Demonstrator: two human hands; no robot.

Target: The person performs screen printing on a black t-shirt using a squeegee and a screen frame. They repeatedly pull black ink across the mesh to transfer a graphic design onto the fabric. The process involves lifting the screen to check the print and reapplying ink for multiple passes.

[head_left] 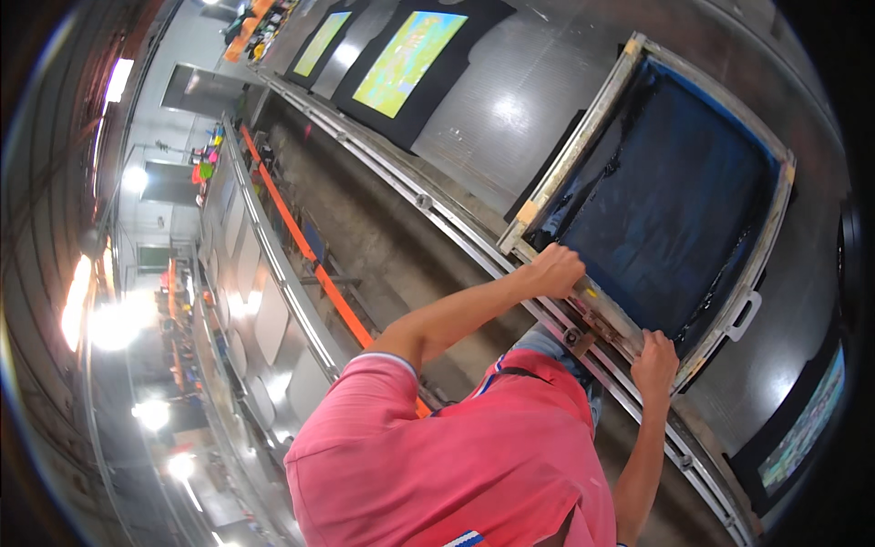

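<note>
Wooden-framed printing screen, mesh dark blue and wet-looking, lying flat on the long grey print table. Left hand curled tight over the near rail of the frame, close to its left corner, fingers wrapped round the wood. Right hand clamped on the same rail further along, near the right corner, knuckles up, gripping firmly. Both arms reaching out from a pink shirt low in the view. Small metal bracket sitting between the two hands, touching the frame's edge at the steel guide rail along the table's side. White handle-shaped tab poking out from the frame's right rail. Further up the table, well apart from the screen, black T-shirt with a bright yellow-green print, another just beyond it. Orange bar running along the floor aisle beside the table.
</note>
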